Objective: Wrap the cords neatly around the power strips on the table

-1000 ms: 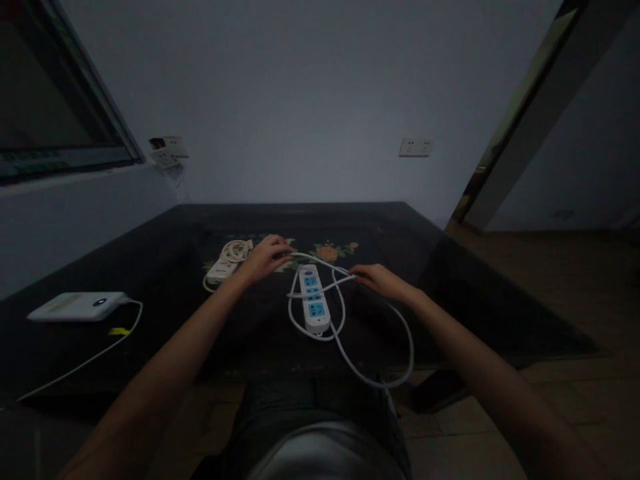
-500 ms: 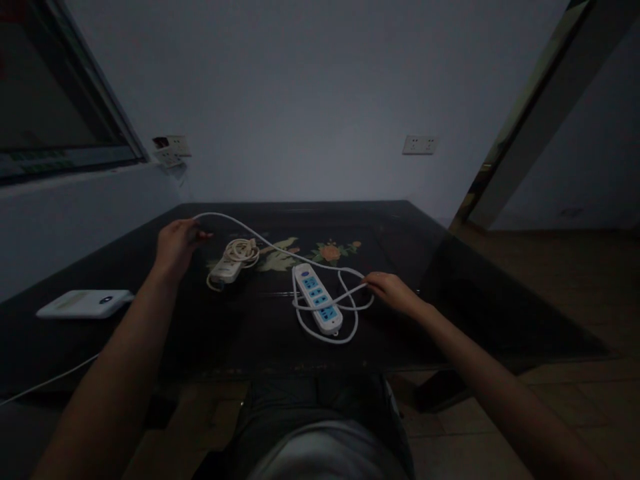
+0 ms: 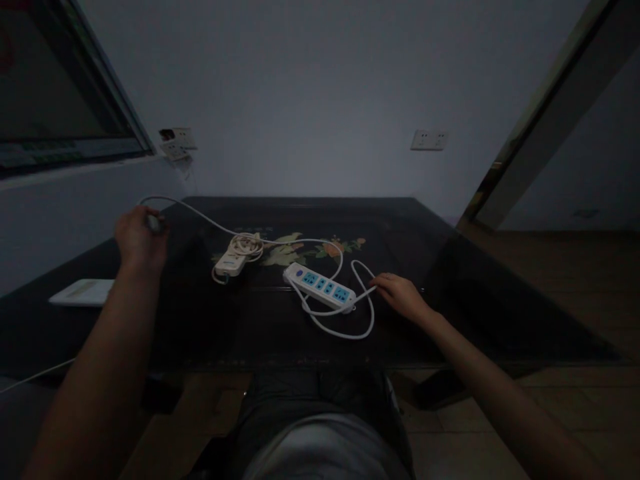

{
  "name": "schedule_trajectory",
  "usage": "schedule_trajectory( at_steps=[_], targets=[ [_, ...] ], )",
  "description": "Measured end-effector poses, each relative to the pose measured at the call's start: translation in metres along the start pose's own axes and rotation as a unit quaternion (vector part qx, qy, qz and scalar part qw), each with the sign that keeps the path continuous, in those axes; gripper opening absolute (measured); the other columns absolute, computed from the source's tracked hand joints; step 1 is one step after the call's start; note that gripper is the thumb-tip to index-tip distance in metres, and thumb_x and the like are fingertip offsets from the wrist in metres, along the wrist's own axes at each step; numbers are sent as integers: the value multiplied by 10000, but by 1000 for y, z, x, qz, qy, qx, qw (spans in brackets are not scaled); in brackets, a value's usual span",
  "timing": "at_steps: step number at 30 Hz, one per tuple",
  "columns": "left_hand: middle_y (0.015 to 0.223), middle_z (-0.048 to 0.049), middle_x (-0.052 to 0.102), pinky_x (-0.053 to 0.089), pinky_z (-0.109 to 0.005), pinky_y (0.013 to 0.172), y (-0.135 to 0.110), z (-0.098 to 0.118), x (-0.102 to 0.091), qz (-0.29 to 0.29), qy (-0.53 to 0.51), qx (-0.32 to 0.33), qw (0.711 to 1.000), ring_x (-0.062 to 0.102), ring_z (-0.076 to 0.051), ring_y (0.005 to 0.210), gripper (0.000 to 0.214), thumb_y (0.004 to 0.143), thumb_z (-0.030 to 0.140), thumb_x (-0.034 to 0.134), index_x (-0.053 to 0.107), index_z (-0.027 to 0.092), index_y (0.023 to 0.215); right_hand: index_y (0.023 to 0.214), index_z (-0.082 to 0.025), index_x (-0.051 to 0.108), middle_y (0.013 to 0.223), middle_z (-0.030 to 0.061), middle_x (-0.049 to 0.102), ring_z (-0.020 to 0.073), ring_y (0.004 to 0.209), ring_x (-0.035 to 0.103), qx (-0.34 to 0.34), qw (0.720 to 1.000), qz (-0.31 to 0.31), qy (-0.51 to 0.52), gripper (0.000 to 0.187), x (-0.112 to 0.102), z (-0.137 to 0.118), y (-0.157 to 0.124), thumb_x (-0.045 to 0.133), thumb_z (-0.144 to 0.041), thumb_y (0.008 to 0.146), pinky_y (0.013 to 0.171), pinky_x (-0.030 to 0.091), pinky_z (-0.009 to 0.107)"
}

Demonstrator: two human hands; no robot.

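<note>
A white power strip (image 3: 323,288) with blue socket faces lies slanted on the dark table (image 3: 235,327). Its white cord (image 3: 345,335) loops around and over it. My right hand (image 3: 399,293) pinches a stretch of this cord just right of the strip. Farther left, my left hand (image 3: 143,235) is closed around the cord's other end, holding a small pale piece that looks like the plug (image 3: 154,224). Between the two hands the cord runs slack across the table, passing over a second, smaller white power strip (image 3: 231,263) with its own cream cord (image 3: 245,245) coiled beside it.
A white flat device (image 3: 83,292) lies at the table's left, partly behind my left forearm, with a thin cable (image 3: 37,379) near it. Wall sockets (image 3: 429,139) sit behind the table, and another pair (image 3: 176,141) hangs loose by the window (image 3: 65,87).
My left hand has moved farther left, drawing the cord along. The power strip has turned and lies more crosswise. The loops have loosened and shifted; my right hand stays nearly in place.
</note>
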State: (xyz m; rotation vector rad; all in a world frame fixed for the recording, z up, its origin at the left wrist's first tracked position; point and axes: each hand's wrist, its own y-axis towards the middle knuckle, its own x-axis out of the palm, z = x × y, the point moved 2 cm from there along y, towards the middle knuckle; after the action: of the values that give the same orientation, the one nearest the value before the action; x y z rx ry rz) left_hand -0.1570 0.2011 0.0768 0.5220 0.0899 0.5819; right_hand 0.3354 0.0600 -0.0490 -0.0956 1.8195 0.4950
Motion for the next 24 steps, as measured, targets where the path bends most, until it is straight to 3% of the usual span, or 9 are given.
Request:
schedule_trajectory(
  at_steps=[3, 8, 10, 13, 16, 18, 21, 24],
  targets=[
    [680, 53, 447, 410, -157, 567, -17, -1, 12, -22, -44, -55, 997, 430, -55, 601, 178, 811, 271, 499, 376, 179, 719, 1035, -210, 660, 1080, 76, 648, 205, 1019, 590, -7, 999, -46, -24, 282, -1, -7, -2, 453, -110, 871, 855, 468, 328],
    [721, 48, 527, 435, -184, 619, -47, -4, 39, -90, -39, -50, 994, 491, -63, 643, 79, 828, 192, 528, 453, 170, 819, 1087, -202, 643, 1129, 81, 628, 211, 1058, 576, -10, 994, -105, -33, 414, -17, -13, -5, 422, -2, 799, 870, 467, 321],
    [720, 47, 542, 429, -193, 638, -57, -7, 47, -109, -38, -40, 993, 502, -68, 647, 60, 824, 165, 529, 471, 170, 839, 1086, -195, 644, 1123, 88, 628, 223, 1055, 574, 5, 995, -88, -46, 436, -29, -18, -4, 411, 16, 784, 866, 470, 333],
    [719, 41, 562, 419, -209, 642, -71, -9, 57, -135, -30, -26, 990, 520, -83, 650, 87, 803, 177, 559, 492, 175, 857, 1110, -178, 632, 1098, 100, 635, 226, 1045, 574, 3, 1000, -18, -25, 333, -40, -38, 3, 424, -78, 870, 886, 468, 353],
    [715, 34, 565, 424, -231, 641, -85, -9, 65, -190, 3, -3, 982, 546, -108, 659, 131, 779, 230, 581, 492, 188, 865, 1229, -166, 564, 1150, 112, 629, 236, 1079, 567, -52, 998, -20, 10, 335, -29, -68, 12, 493, -283, 923, 944, 447, 386],
    [737, 24, 570, 434, -251, 652, -94, -11, 70, -232, 32, 16, 972, 569, -128, 684, 168, 770, 276, 587, 489, 195, 881, 1310, -151, 497, 1232, 143, 591, 269, 1149, 536, -88, 995, -47, -8, 503, -13, -84, 17, 561, -411, 885, 1053, 336, 475],
    [819, -3, 597, 451, -292, 715, -106, -18, 77, -279, 61, 49, 957, 600, -162, 774, 205, 773, 328, 584, 495, 199, 906, 1398, -171, 404, 1352, 196, 482, 330, 1239, 459, -106, 991, -60, -49, 783, 8, -95, 18, 600, -610, 779, 1096, 195, 568],
    [916, -29, 608, 447, -326, 798, -115, -26, 82, -310, 98, 95, 941, 599, -188, 881, 207, 781, 337, 570, 514, 197, 923, 1429, -217, 361, 1398, 205, 412, 357, 1272, 407, -115, 989, -68, -60, 911, 18, -96, 15, 618, -693, 697, 1084, 203, 567]
  ],
)
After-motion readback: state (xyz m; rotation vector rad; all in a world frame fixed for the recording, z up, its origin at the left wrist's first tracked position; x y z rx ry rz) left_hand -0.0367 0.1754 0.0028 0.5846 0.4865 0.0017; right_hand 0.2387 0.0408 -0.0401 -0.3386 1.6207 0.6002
